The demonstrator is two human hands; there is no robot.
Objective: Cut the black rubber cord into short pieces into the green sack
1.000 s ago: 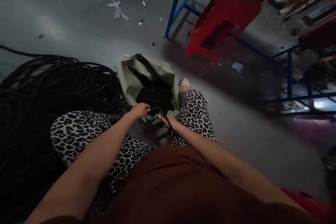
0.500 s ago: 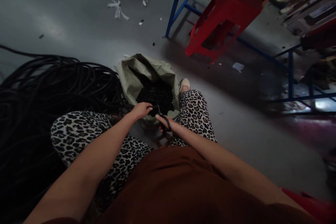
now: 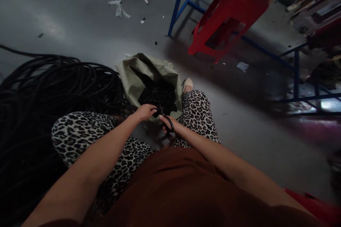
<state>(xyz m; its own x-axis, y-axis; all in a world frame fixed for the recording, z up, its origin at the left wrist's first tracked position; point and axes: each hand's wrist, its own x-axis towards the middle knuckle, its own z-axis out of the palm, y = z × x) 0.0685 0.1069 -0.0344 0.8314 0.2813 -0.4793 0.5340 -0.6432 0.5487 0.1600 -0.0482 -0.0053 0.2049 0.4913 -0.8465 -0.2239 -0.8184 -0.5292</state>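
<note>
My left hand (image 3: 145, 112) is closed on the end of a black cord (image 3: 130, 105), which runs in from the heap at the left. Facing it, my right hand (image 3: 166, 123) grips black-handled scissors (image 3: 171, 126), their blades pointing up beside the left fingertips. Whether the blades touch the cord is hard to see. Both hands are over the near rim of an open pale green woven sack (image 3: 130, 84) between my legs. Small black cut pieces (image 3: 157, 97) lie inside it.
A large heap of coiled black cord (image 3: 80, 78) fills the floor at the left. A red plastic stool (image 3: 229, 17) and blue metal table legs (image 3: 174, 16) stand at the upper right. White plastic scraps (image 3: 117, 6) lie on the grey floor (image 3: 80, 14).
My left hand has shifted slightly right, towards the scissors. The right hand has barely moved and keeps hold of the scissors.
</note>
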